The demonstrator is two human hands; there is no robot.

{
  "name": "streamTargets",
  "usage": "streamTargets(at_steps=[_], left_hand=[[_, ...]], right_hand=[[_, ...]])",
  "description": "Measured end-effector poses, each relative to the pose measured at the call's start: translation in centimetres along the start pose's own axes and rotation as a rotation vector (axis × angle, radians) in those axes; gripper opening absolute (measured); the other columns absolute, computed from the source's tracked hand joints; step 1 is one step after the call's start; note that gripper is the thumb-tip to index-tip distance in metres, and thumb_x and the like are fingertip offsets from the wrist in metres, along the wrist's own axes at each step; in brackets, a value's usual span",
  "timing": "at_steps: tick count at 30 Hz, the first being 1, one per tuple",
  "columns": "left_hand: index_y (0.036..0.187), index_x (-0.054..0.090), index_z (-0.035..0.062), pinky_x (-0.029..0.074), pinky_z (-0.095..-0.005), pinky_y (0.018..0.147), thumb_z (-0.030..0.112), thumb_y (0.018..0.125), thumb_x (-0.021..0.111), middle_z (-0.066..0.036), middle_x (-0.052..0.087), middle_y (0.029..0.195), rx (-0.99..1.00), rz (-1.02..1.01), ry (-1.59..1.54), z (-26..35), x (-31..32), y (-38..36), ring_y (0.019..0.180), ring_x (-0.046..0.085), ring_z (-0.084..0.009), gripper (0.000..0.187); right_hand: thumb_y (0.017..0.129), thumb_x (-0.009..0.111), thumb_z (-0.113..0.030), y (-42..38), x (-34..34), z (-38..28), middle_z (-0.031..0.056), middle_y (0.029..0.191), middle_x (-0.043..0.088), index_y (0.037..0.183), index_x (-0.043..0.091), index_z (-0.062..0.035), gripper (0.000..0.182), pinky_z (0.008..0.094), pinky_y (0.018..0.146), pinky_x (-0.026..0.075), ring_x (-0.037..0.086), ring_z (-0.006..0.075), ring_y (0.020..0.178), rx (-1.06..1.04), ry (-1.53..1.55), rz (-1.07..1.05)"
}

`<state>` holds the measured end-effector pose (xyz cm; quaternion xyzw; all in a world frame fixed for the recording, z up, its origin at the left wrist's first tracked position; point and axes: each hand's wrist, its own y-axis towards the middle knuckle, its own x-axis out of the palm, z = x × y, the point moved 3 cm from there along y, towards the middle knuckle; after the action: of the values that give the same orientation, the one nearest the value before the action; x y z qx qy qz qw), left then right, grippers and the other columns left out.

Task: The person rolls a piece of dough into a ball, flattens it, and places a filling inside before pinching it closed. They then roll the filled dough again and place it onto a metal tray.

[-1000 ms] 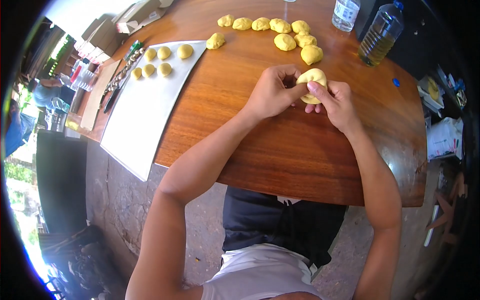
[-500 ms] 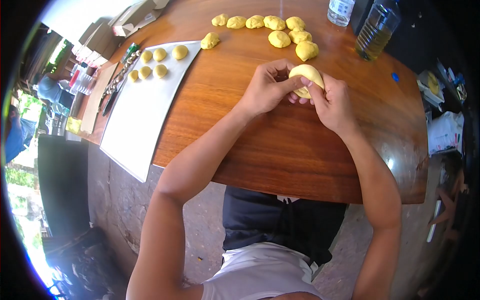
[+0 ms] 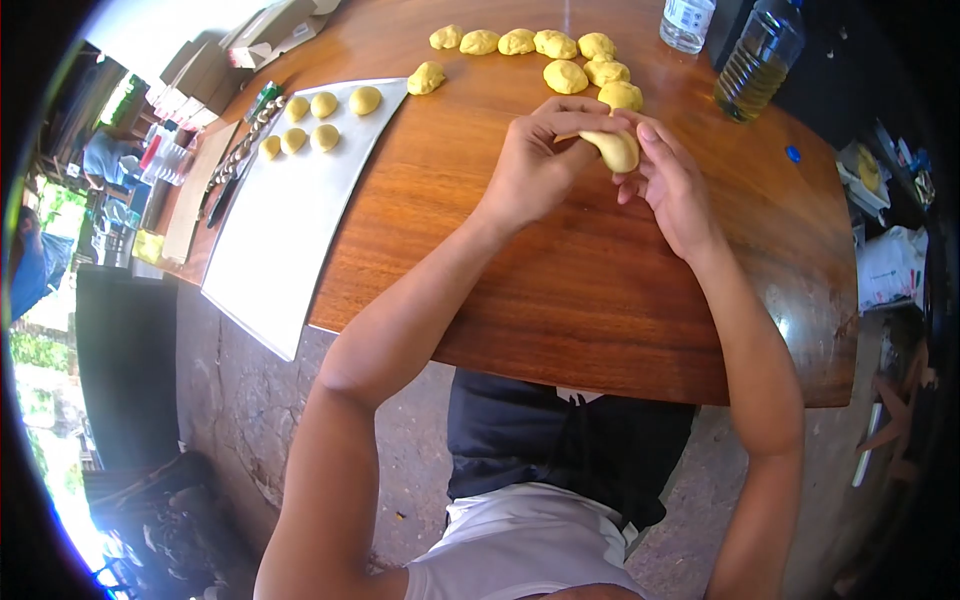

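A smooth, pale yellow piece of dough [image 3: 617, 152] is held up over the wooden table, folded and bulging downward. My left hand [image 3: 540, 165] pinches it from the left, thumb and fingers closed on its upper edge. From the right, my right hand [image 3: 675, 190] cups the same piece, its fingers curled around the side and partly hidden behind it. Just beyond the hands sits a rough dough lump [image 3: 621, 95]. Several more lumps, such as this one [image 3: 565, 77], stand in rows farther back. On the metal tray [image 3: 275, 235] at left lie several smooth dough balls [image 3: 365, 100].
A clear bottle [image 3: 687, 22] and a bottle of yellowish liquid [image 3: 757, 65] stand at the back right. A blue cap [image 3: 793, 153] lies near the right edge of the table [image 3: 520, 290]. Cardboard boxes [image 3: 200, 75] are at the far left, and a person [image 3: 105, 160] is in the background.
The dough, a flattened round pressed by both thumbs before, is now folded into a bulging shape. My right thumb has lifted from its front, and the right fingers have shifted upward.
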<state>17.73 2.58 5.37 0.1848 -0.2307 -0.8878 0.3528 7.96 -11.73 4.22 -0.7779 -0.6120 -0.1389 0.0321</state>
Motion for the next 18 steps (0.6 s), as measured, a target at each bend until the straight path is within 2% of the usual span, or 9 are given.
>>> streamTargets(at_steps=[1, 2, 3, 7, 9, 12, 13, 15, 18], left_hand=[[0.126, 0.066, -0.0044, 0.054, -0.0334, 0.1, -0.008, 0.092, 0.059, -0.014, 0.065, 0.126, 0.001, 0.004, 0.0, 0.2, 0.0, 0.0, 0.117, 0.064, -0.0203, 0.034], [0.129, 0.065, -0.0036, 0.051, -0.0336, 0.103, -0.009, 0.09, 0.06, -0.014, 0.062, 0.131, -0.047, -0.043, -0.077, 0.2, 0.1, -0.2, 0.121, 0.061, -0.0206, 0.039], [0.131, 0.063, -0.0029, 0.049, -0.0338, 0.106, -0.01, 0.089, 0.062, -0.014, 0.06, 0.136, -0.095, -0.09, -0.154, 0.2, 0.3, -0.3, 0.124, 0.059, -0.0209, 0.043], [0.135, 0.059, -0.0037, 0.05, -0.0341, 0.106, -0.01, 0.088, 0.061, -0.015, 0.061, 0.133, -0.154, -0.077, -0.394, 0.2, 0.5, -0.2, 0.123, 0.06, -0.0209, 0.048], [0.137, 0.055, -0.0048, 0.053, -0.033, 0.102, -0.004, 0.09, 0.066, -0.015, 0.062, 0.13, -0.374, -0.013, -0.59, -0.4, 0.2, -0.1, 0.119, 0.063, -0.0193, 0.048], [0.132, 0.058, -0.0056, 0.057, -0.0318, 0.094, 0.006, 0.094, 0.072, -0.014, 0.064, 0.127, -0.529, -0.08, -0.399, -0.2, 0.7, -0.4, 0.108, 0.067, -0.0175, 0.042], [0.132, 0.058, -0.0056, 0.057, -0.0318, 0.094, 0.006, 0.094, 0.072, -0.014, 0.064, 0.127, -0.528, -0.079, -0.399, -0.5, 0.8, -0.5, 0.108, 0.067, -0.0175, 0.042], [0.121, 0.065, -0.0071, 0.059, -0.0288, 0.084, 0.014, 0.091, 0.078, -0.013, 0.071, 0.109, -0.569, -0.101, -0.435, -1.2, 1.1, -0.7, 0.094, 0.069, -0.0157, 0.039], [0.114, 0.068, -0.0036, 0.059, -0.027, 0.081, 0.012, 0.093, 0.076, -0.009, 0.072, 0.106, -0.49, -0.08, -0.31, -1.3, 0.4, -0.8, 0.091, 0.069, -0.0136, 0.027]], right_hand=[[0.102, 0.063, -0.034, 0.2, -0.6, 0.1, 0.0017, 0.106, 0.064, 0.135, 0.059, -0.0065, 0.043, 0.0282, 0.076, 0.05, 0.059, 0.011, 0.091, -0.011, 0.013, 0.001], [0.102, 0.063, -0.034, 0.4, -0.9, 0.1, 0.0017, 0.106, 0.064, 0.135, 0.059, -0.0065, 0.043, 0.0282, 0.076, 0.05, 0.059, 0.011, 0.091, -0.01, 0.011, -0.003], [0.099, 0.067, -0.026, 0.4, -1.1, 0.2, 0.0028, 0.109, 0.066, 0.133, 0.06, -0.0064, 0.04, 0.0287, 0.079, 0.05, 0.061, 0.0114, 0.094, -0.007, 0.07, 0.004], [0.094, 0.072, -0.007, 1.2, -2.6, 1.0, 0.0051, 0.113, 0.069, 0.128, 0.064, -0.005, 0.035, 0.03, 0.086, 0.05, 0.064, 0.0126, 0.103, -0.068, 0.19, 0.049], [0.094, 0.072, -0.007, 1.3, -3.2, 1.0, 0.005, 0.111, 0.07, 0.125, 0.064, -0.0044, 0.033, 0.0304, 0.088, 0.05, 0.064, 0.0126, 0.102, -0.094, 0.158, 0.071], [0.094, 0.073, -0.007, 1.3, -3.6, 0.9, 0.005, 0.11, 0.07, 0.121, 0.066, -0.0033, 0.029, 0.0304, 0.089, 0.05, 0.064, 0.0127, 0.101, -0.123, 0.122, 0.107], [0.093, 0.073, -0.007, 1.2, -3.6, 0.9, 0.0051, 0.11, 0.07, 0.12, 0.066, -0.0028, 0.028, 0.0302, 0.089, 0.051, 0.064, 0.0128, 0.101, -0.125, 0.118, 0.119], [0.094, 0.073, -0.008, 0.8, -2.6, 0.5, 0.005, 0.109, 0.07, 0.118, 0.066, -0.0026, 0.026, 0.0292, 0.088, 0.051, 0.065, 0.0126, 0.1, -0.133, 0.086, 0.136], [0.095, 0.073, -0.01, 0.7, -1.7, -0.1, 0.0048, 0.105, 0.071, 0.117, 0.067, -0.0025, 0.023, 0.0276, 0.085, 0.052, 0.065, 0.012, 0.095, -0.173, -0.011, 0.148]])
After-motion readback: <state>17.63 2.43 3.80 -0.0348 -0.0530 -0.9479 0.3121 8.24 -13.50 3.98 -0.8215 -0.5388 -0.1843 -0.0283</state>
